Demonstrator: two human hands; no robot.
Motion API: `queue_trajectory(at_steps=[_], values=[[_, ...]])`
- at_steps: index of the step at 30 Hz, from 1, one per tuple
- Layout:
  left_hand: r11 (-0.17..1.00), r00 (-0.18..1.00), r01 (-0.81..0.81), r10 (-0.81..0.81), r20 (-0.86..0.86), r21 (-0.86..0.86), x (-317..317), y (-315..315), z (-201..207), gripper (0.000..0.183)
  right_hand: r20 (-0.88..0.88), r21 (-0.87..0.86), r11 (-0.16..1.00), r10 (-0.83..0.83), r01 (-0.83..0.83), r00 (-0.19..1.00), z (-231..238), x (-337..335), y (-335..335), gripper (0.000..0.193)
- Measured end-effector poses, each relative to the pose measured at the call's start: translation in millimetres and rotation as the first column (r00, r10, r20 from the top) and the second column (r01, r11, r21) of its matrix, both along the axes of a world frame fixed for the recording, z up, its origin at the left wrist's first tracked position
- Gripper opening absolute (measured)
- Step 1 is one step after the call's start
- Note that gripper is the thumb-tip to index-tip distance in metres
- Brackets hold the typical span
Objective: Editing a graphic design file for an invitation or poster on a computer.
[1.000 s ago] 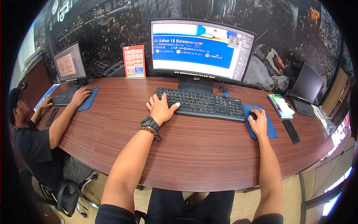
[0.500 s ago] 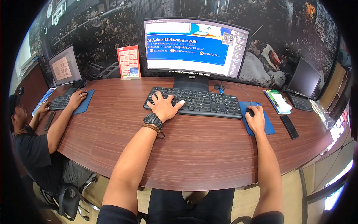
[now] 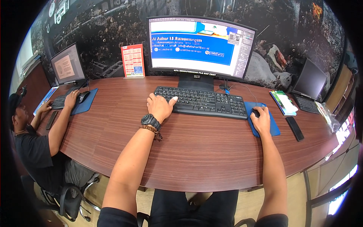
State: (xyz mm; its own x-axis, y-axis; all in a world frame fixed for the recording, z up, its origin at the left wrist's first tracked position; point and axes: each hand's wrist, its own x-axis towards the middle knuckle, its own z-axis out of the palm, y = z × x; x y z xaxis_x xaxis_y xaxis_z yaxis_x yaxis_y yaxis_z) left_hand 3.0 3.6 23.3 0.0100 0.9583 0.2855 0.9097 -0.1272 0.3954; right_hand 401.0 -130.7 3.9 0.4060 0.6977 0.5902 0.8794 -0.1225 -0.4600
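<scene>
My left hand (image 3: 159, 107), with a black watch (image 3: 150, 121) and a beaded bracelet on its wrist, rests at the lower left corner of a black keyboard (image 3: 200, 101). Its fingers bend over the corner keys, with the thumb apart, and it holds nothing. Over on the right my right hand (image 3: 261, 122) is curled round a dark computer mouse (image 3: 256, 112), mostly hidden under the fingers, on a blue mouse pad (image 3: 273, 126). Beyond the keyboard stands a curved monitor (image 3: 196, 62), showing a blue and white layout with tool panels.
A red and white calendar (image 3: 133, 60) stands left of the monitor. At the left, a co-worker (image 3: 34, 143) sits at another monitor (image 3: 67, 65), hands at its keyboard. A phone (image 3: 294, 128), booklets (image 3: 283, 103) and a dark monitor (image 3: 310, 80) are to the right on the brown desk (image 3: 204, 151).
My left hand has drawn back from spread over the keys to the keyboard's lower left corner. The co-worker's right hand has left its mouse for the keyboard. My right hand stays on the mouse.
</scene>
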Motion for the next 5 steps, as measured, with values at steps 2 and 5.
queue_trajectory(at_steps=[2,5], values=[[1.0,0.999,-0.004,0.003,-0.034,-0.018,0.5,-0.2,0.3,0.093,-0.003,-0.007,1.0,-0.001,0.001,1.0,0.4,-0.8,0.3,0.032],[1.0,1.0,-0.011,0.01,-0.015,-0.018,0.4,-0.9,0.7,0.093,-0.008,-0.016,1.0,-0.006,0.006,1.0,1.9,-2.6,0.4,0.033]])
